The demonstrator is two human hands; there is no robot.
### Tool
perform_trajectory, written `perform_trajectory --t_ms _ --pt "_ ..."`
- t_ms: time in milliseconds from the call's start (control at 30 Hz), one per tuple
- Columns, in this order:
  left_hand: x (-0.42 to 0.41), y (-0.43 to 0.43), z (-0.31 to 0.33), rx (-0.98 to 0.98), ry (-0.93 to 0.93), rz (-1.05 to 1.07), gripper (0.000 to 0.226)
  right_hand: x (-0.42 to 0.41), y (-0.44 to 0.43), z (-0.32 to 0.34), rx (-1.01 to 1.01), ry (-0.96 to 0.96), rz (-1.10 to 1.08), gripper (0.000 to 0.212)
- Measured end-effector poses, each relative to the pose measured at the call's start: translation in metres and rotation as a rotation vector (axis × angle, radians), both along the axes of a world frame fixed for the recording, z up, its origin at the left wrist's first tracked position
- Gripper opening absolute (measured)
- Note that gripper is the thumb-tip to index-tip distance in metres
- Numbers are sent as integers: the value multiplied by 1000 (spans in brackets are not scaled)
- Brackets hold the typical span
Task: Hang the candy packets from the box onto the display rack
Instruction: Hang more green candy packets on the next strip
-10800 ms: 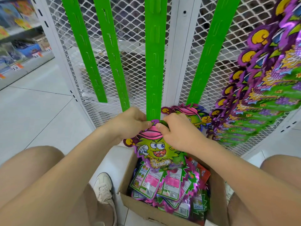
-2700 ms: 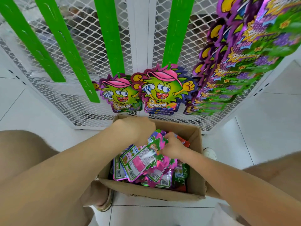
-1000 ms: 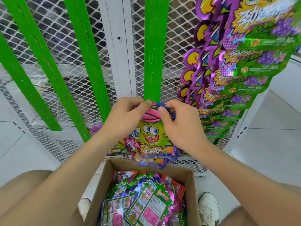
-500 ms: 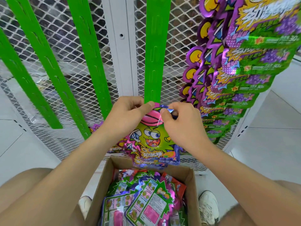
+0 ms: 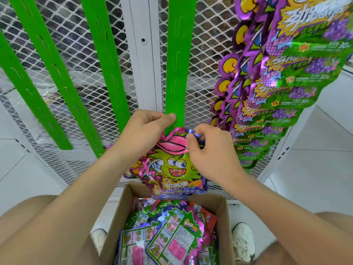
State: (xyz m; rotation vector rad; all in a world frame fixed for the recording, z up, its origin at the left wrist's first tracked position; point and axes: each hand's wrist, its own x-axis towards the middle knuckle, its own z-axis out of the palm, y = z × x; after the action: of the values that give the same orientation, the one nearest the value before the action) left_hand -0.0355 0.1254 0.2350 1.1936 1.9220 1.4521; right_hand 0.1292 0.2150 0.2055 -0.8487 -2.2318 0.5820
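A candy packet (image 5: pixel 172 165) with a green cartoon face and pink cap hangs at the bottom of a green hanging strip (image 5: pixel 178 60) on the white mesh display rack (image 5: pixel 202 54). My left hand (image 5: pixel 145 134) pinches the strip's lower end with thumb and fingers. My right hand (image 5: pixel 212 152) pinches the packet's top edge by the cap. More packets hang hidden behind this one. Below, an open cardboard box (image 5: pixel 112 226) holds several loose packets (image 5: pixel 172 238), mostly back side up.
Three more green strips hang bare at the left; the nearest strip (image 5: pixel 103 60) ends by my left wrist. A dense column of purple grape packets (image 5: pixel 282 88) hangs at the right. White tiled floor lies on both sides. My knees and white shoes (image 5: pixel 243 241) flank the box.
Since a second ago both hands have stayed at the strip's bottom end. My left thumb has shifted up onto the strip, and my right fingers have worked along the packet's top edge.
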Motion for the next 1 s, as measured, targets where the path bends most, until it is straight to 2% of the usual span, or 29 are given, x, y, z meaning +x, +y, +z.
perform_trajectory --t_ms 200,300,500,600,700,833,900,1000 --pt "-5 -3 2 -18 -8 -4 56 8 -7 1 66 -68 96 25" --pt "-6 -4 0 -10 -49 -50 57 12 -11 5 90 1 113 17" --pt "-1 -8 10 -85 -118 -84 34 4 -8 9 129 74 46 17" --pt "-1 -7 13 -91 -141 -90 46 -1 -8 11 150 82 35 16" --pt "-3 -6 11 -110 -67 -50 67 -6 -8 12 163 71 8 16" --pt "-14 -4 6 -137 -25 -87 103 -9 -11 13 174 67 -41 18" --pt "-14 -5 5 -138 -15 -138 103 -10 -12 14 176 69 -64 19" --pt "-10 -7 8 -109 20 -136 83 -10 -14 15 183 63 -88 17"
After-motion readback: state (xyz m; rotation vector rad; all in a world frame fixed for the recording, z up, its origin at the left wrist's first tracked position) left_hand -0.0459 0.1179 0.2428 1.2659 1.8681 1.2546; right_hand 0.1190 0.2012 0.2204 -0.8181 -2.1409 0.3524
